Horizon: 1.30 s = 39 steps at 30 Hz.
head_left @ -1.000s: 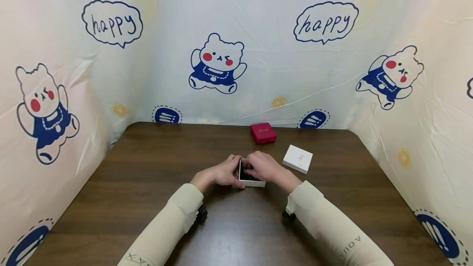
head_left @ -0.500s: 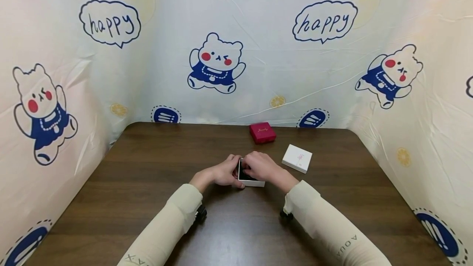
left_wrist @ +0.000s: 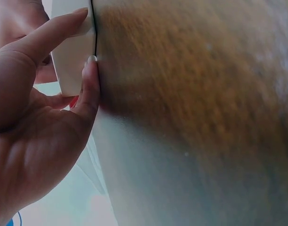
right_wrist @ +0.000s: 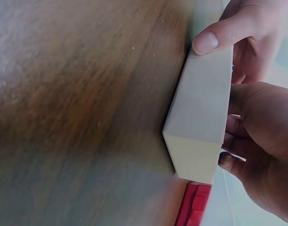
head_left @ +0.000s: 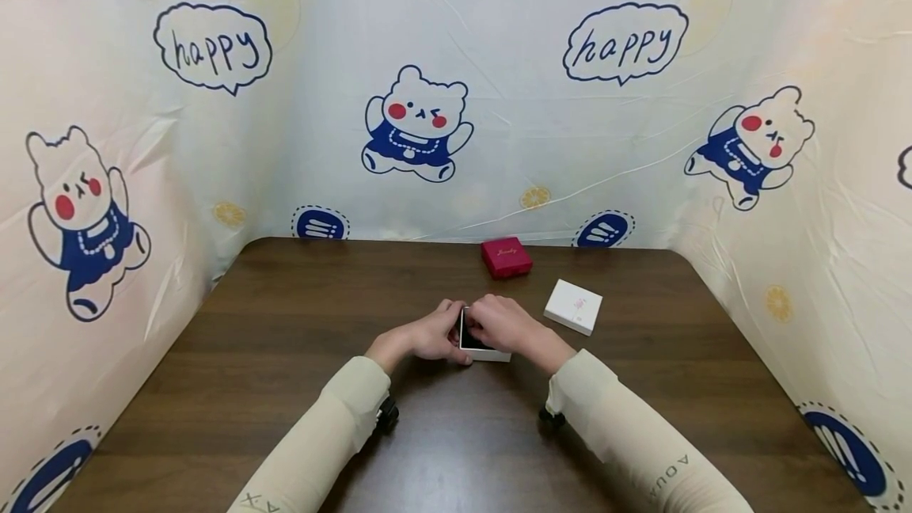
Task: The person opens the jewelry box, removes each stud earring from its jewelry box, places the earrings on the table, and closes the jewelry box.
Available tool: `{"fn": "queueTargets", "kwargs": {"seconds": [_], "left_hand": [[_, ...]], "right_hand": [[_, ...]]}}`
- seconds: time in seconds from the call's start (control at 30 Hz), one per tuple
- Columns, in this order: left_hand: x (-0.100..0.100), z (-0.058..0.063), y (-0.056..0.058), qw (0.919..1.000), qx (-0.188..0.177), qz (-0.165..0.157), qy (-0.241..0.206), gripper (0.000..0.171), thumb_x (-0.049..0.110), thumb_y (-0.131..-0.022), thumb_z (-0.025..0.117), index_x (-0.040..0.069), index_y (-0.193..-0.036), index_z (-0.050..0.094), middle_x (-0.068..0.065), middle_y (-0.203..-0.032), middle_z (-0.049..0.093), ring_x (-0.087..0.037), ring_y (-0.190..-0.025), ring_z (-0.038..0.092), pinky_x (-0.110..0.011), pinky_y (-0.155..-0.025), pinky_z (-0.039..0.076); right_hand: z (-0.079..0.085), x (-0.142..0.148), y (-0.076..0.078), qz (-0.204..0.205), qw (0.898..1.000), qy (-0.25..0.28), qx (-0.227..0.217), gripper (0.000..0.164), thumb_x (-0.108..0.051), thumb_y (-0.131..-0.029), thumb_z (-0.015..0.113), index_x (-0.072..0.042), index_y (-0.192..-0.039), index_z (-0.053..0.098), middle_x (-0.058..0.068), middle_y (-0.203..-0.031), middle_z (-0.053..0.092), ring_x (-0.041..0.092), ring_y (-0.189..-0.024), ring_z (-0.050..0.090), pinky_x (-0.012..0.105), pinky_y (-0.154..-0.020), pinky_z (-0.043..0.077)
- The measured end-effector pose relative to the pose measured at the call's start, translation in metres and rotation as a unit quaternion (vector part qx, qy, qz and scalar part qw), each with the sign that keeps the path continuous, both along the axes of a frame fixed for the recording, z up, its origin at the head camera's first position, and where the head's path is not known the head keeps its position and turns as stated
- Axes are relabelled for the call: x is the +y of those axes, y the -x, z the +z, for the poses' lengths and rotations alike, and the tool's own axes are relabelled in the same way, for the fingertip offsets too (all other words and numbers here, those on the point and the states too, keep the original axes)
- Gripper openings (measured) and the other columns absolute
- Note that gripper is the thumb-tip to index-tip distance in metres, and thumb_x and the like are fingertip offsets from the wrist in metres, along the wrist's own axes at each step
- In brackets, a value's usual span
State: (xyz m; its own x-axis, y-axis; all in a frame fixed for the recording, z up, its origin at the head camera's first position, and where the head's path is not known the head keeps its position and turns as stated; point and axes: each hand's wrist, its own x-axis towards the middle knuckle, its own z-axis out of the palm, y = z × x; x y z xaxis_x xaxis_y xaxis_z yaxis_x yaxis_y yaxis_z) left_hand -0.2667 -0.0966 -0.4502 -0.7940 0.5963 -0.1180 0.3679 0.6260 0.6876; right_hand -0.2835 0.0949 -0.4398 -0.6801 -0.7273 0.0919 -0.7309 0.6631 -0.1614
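A small white box bottom [head_left: 490, 355] with a black inside stands on the table, its top open. My left hand [head_left: 431, 332] grips it from the left; in the left wrist view the thumb [left_wrist: 71, 23] lies along its white wall and other fingers are around its corner. My right hand [head_left: 507, 321] is over the box, its bent fingertips reaching down to the black inside. Its fingertips go behind the box wall [right_wrist: 200, 94] in the right wrist view, so whatever they touch or pinch is hidden.
To the right lies a flat white lid [head_left: 574, 306] with small pink print. Behind the hands a closed dark red box [head_left: 507, 257] with gold lettering sits near the far edge of the brown table [head_left: 321, 291]. A printed cloth hangs around the back and sides.
Both hands keep almost the same place at the box. The right forearm has shifted very slightly left, and the right fingers sit a little differently over the black inside.
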Motion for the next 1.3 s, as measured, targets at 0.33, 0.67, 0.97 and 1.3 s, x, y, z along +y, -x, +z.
{"fn": "queueTargets", "kwargs": {"seconds": [0.33, 0.67, 0.97, 1.3], "left_hand": [[0.001, 0.002, -0.003, 1.0000, 0.002, 0.000, -0.002, 0.080, 0.020, -0.081, 0.087, 0.000, -0.141, 0.039, -0.017, -0.121, 0.042, -0.015, -0.093, 0.052, -0.028, -0.083, 0.045], [0.001, -0.002, 0.000, 0.9999, 0.007, -0.002, -0.010, 0.080, 0.019, -0.081, 0.088, -0.001, -0.141, 0.039, -0.016, -0.123, 0.042, -0.016, -0.094, 0.052, -0.028, -0.084, 0.045], [0.001, -0.004, 0.001, 1.0000, 0.001, 0.001, -0.006, 0.084, 0.022, -0.081, 0.088, -0.001, -0.144, 0.038, -0.017, -0.127, 0.041, -0.018, -0.099, 0.050, -0.032, -0.087, 0.045], [0.000, -0.002, 0.000, 0.9999, -0.006, 0.007, -0.012, 0.087, 0.019, -0.080, 0.088, -0.001, -0.147, 0.036, -0.018, -0.129, 0.041, -0.017, -0.097, 0.052, -0.030, -0.086, 0.047]], "right_hand": [[0.002, 0.002, -0.001, 0.005, 1.000, 0.005, -0.022, 0.013, -0.010, -0.095, 0.070, -0.014, -0.083, 0.068, -0.005, -0.076, 0.060, 0.013, -0.071, 0.054, 0.030, -0.063, 0.048], [0.005, 0.006, -0.003, -0.001, 1.000, 0.006, -0.017, 0.008, -0.009, -0.096, 0.069, -0.011, -0.088, 0.071, -0.001, -0.081, 0.063, 0.015, -0.074, 0.056, 0.034, -0.065, 0.051], [0.007, 0.012, -0.005, -0.022, 0.999, -0.010, -0.029, 0.006, -0.010, -0.096, 0.070, -0.010, -0.095, 0.076, 0.001, -0.086, 0.068, 0.015, -0.076, 0.057, 0.033, -0.070, 0.053], [0.014, 0.018, -0.009, -0.022, 0.999, -0.034, -0.010, 0.009, -0.011, -0.097, 0.069, -0.010, -0.091, 0.075, 0.001, -0.084, 0.068, 0.016, -0.076, 0.060, 0.037, -0.073, 0.055]]}}
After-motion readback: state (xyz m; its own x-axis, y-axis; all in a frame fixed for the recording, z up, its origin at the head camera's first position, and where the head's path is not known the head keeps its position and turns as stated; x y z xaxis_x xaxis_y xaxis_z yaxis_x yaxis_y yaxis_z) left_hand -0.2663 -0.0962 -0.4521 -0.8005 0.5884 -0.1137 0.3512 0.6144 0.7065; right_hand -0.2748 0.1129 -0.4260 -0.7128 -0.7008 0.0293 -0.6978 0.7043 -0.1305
